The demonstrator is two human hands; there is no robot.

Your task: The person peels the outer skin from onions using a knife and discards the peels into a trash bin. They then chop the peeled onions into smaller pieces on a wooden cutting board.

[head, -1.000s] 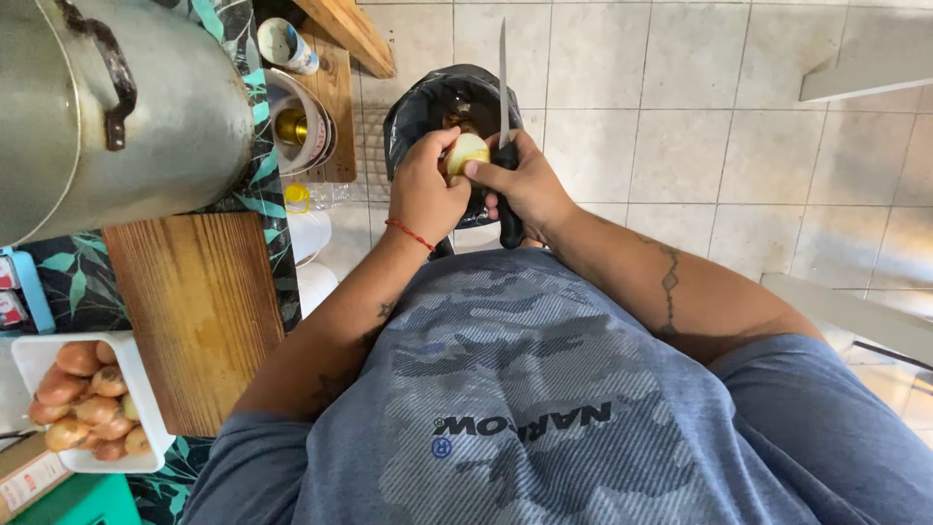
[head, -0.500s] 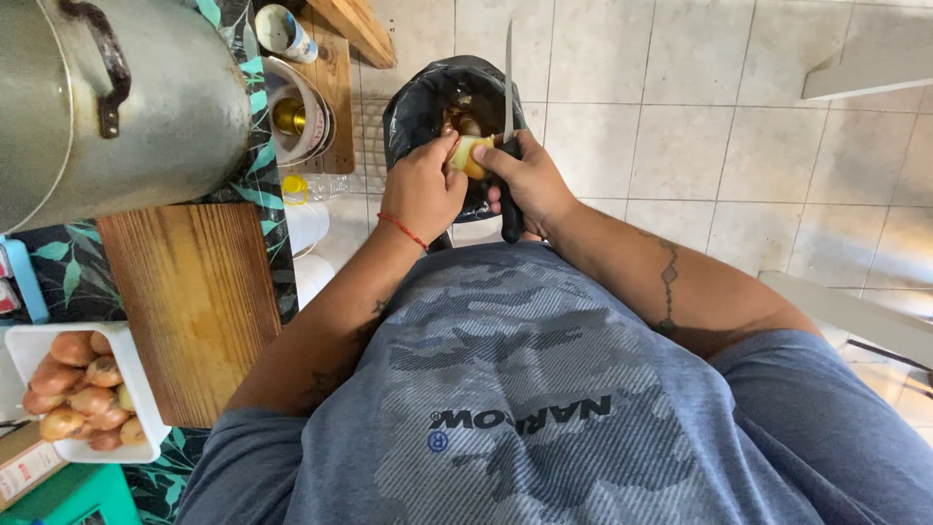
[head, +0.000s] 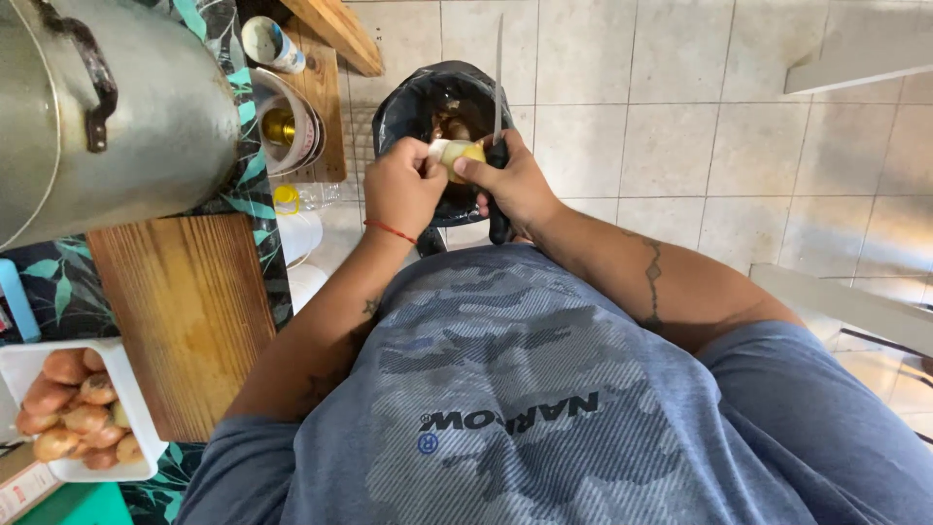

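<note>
Fingers [head: 425,167] of the left hand [head: 400,190] pinch a pale onion [head: 457,154] above the black bin [head: 418,107]; the right hand [head: 512,180] grips a knife [head: 499,78], also above the bin. Peeling seems underway; stripping skin calls for care.

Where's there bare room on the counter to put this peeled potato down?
The wooden cutting board is bare, bordered by the big metal pot behind and the white tray of potatoes in front. Past the pot it is crowded with stacked bowls and a cup.
</note>
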